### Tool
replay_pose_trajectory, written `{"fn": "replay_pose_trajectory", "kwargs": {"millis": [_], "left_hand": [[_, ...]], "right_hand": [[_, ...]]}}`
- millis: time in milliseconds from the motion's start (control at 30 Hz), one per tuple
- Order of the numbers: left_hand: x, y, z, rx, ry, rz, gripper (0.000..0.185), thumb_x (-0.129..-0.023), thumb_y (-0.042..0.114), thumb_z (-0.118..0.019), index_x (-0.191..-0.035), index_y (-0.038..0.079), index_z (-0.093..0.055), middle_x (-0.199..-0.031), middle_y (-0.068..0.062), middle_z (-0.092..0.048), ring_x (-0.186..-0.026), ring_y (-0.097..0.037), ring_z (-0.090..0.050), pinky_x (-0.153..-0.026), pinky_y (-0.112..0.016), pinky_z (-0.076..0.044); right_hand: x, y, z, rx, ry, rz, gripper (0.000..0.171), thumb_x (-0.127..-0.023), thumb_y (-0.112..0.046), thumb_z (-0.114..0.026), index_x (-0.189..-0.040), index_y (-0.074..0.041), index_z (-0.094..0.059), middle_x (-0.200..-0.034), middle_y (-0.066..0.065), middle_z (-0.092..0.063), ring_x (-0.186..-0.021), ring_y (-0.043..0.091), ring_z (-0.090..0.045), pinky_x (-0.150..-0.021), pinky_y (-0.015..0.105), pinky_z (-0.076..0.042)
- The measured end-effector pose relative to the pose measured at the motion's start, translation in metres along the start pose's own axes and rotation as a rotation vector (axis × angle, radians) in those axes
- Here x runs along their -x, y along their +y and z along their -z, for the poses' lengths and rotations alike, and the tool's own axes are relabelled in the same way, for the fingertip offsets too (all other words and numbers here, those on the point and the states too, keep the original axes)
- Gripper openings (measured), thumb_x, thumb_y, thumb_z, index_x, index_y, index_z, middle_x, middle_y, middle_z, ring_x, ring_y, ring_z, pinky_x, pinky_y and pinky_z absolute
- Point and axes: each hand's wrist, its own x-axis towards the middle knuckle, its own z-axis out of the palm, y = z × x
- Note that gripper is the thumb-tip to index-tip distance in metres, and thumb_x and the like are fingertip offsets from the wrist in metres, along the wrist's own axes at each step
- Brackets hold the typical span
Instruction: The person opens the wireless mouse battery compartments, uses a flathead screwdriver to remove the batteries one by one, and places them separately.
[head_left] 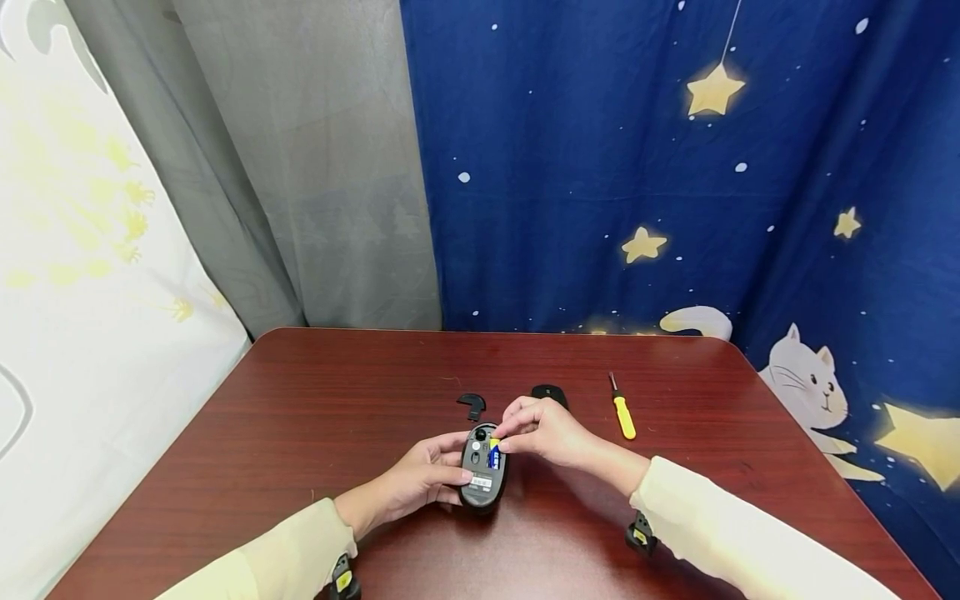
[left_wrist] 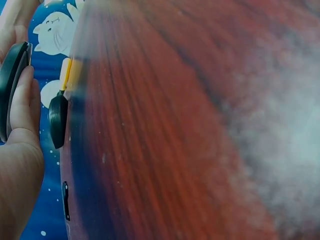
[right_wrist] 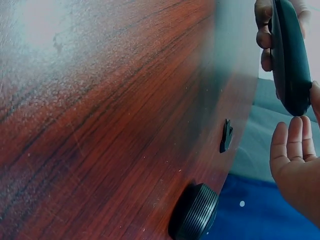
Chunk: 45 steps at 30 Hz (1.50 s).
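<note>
Left hand grips an upturned computer mouse above the table; right hand fingertips pinch the blue battery in its compartment.

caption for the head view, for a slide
Left hand holds an upturned black mouse while the right hand pinches a battery at its open compartment.

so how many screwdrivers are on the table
1. The yellow-handled screwdriver lies on the table, just right of the right hand; none other shows, though the hands could hide something small.
</note>
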Motion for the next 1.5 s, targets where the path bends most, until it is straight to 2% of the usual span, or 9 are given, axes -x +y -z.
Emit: {"fn": "replay_pose_trajectory", "kwargs": {"millis": [100,300,500,700,933,1233,1500], "left_hand": [[0.0,0.001,0.0,-0.002,0.005,-0.004,0.068,-0.087,-0.005,-0.062,-0.146,-0.008,-0.028,-0.123,-0.023,-0.061,-0.092,-0.025,-0.068,-0.071,-0.034,-0.058],[0.0,0.002,0.0,-0.007,0.016,-0.002,0.068,-0.087,-0.005,-0.063,-0.146,-0.008,-0.028,-0.121,-0.022,-0.062,-0.092,-0.024,-0.068,-0.07,-0.034,-0.058],[-0.001,0.0,0.0,-0.004,0.022,-0.001,0.068,-0.086,-0.005,-0.063,-0.145,-0.009,-0.029,-0.12,-0.023,-0.062,-0.092,-0.025,-0.068,-0.07,-0.034,-0.058],[-0.001,-0.001,0.0,0.003,0.026,-0.005,0.068,-0.086,-0.005,-0.062,-0.145,-0.009,-0.029,-0.12,-0.023,-0.062,-0.092,-0.024,-0.068,-0.07,-0.034,-0.058],[-0.001,-0.002,0.0,0.004,0.032,-0.005,0.067,-0.086,-0.006,-0.063,-0.144,-0.01,-0.03,-0.119,-0.023,-0.063,-0.091,-0.024,-0.068,-0.069,-0.033,-0.058],[-0.001,-0.003,0.0,0.007,0.033,-0.003,0.068,-0.086,-0.006,-0.062,-0.145,-0.009,-0.03,-0.119,-0.023,-0.062,-0.09,-0.023,-0.068,-0.065,-0.03,-0.058],[-0.002,-0.004,0.002,0.015,0.028,-0.002,0.067,-0.087,-0.005,-0.061,-0.145,-0.009,-0.028,-0.121,-0.023,-0.062,-0.092,-0.024,-0.068,-0.068,-0.032,-0.058]], "right_hand": [[0.001,-0.004,0.001,-0.019,-0.004,-0.003,0.014,-0.079,0.004,-0.076,-0.091,0.009,-0.074,-0.093,0.014,-0.059,-0.087,0.02,-0.055,-0.071,0.03,-0.053],[-0.004,0.026,-0.002,-0.033,0.006,-0.01,0.015,-0.079,-0.001,-0.078,-0.094,0.003,-0.076,-0.097,0.01,-0.061,-0.09,0.019,-0.054,-0.071,0.028,-0.053],[-0.004,0.037,-0.004,-0.051,0.017,0.001,0.016,-0.08,-0.003,-0.078,-0.095,0.001,-0.077,-0.097,0.008,-0.061,-0.09,0.019,-0.055,-0.072,0.032,-0.054],[-0.003,0.039,-0.006,-0.07,0.014,-0.019,0.016,-0.08,-0.003,-0.078,-0.096,-0.002,-0.077,-0.098,0.008,-0.061,-0.091,0.02,-0.055,-0.071,0.028,-0.054],[-0.001,0.032,-0.006,-0.08,0.009,-0.017,0.014,-0.082,-0.004,-0.077,-0.096,-0.002,-0.077,-0.099,0.008,-0.06,-0.094,0.022,-0.055,-0.076,0.03,-0.054],[-0.002,0.04,-0.008,-0.109,0.013,-0.014,0.015,-0.081,-0.005,-0.077,-0.096,-0.003,-0.078,-0.098,0.008,-0.059,-0.093,0.022,-0.055,-0.074,0.029,-0.053],[0.0,0.037,-0.009,-0.128,0.045,-0.03,0.016,-0.081,-0.005,-0.077,-0.097,-0.004,-0.077,-0.1,0.008,-0.059,-0.094,0.024,-0.055,-0.074,0.028,-0.053]]}}
